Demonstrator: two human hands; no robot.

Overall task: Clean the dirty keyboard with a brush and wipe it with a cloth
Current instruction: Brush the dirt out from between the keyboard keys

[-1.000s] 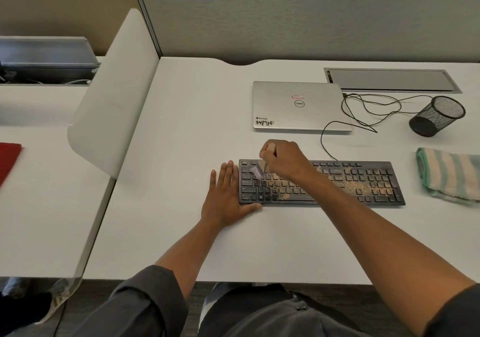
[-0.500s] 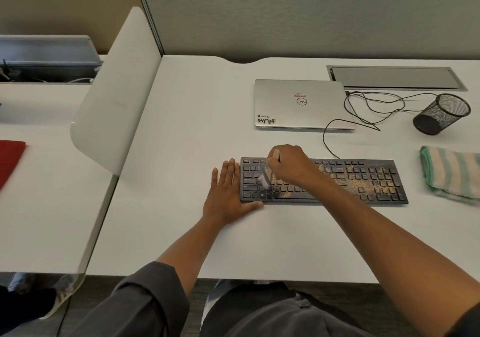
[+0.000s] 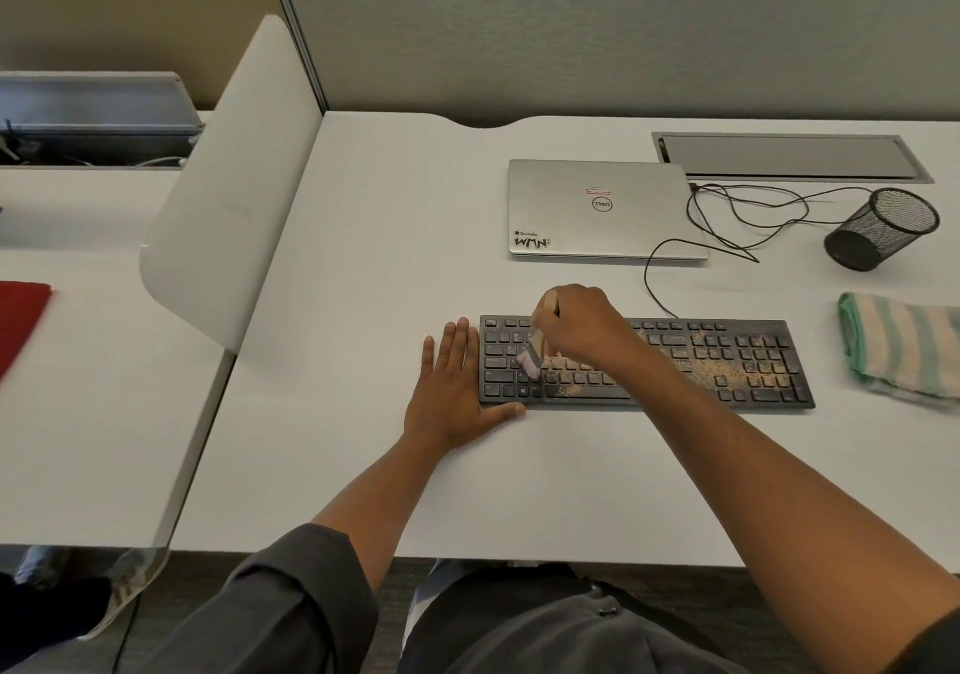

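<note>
White desk (image 3: pixel 363 268) w/ keyboard (image 3: pixel 727 361), laptop (image 3: pixel 597 205), cloth (image 3: pixel 904 346), mesh cup (image 3: pixel 883 229).

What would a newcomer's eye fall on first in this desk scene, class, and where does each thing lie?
Most striking is the black keyboard at the desk's centre, speckled with tan crumbs. The right hand holds a small brush on its left keys, while the left hand lies flat against its left end. A striped cloth waits at the right edge.

Bright even light, wide-angle edge distortion
</note>
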